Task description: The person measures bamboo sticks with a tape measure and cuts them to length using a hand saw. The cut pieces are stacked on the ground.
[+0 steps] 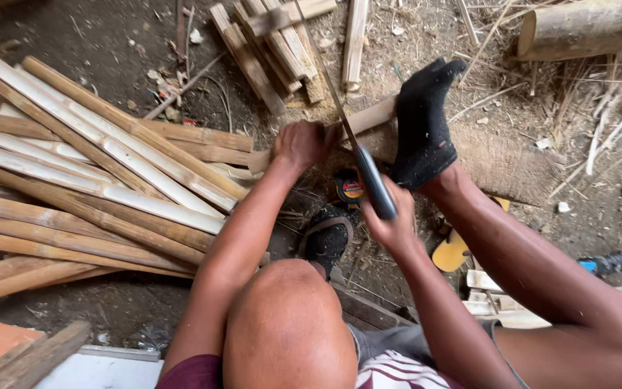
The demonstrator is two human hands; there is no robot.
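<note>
The saw blade runs across the bamboo slat right between my left hand and my socked foot, so a skip of the teeth could, I judge, carry it into my knuckles or toes. The slat lies on a log and is pinned only by hand and foot; if either lets it roll, the blade could bind. My left hand is closed over the slat, pressing it down just beside the blade. My right hand is wrapped tight round the dark saw handle, fingers fully curled. To my left, split bamboo slats lie heaped on the dirt, well apart from the cut
</note>
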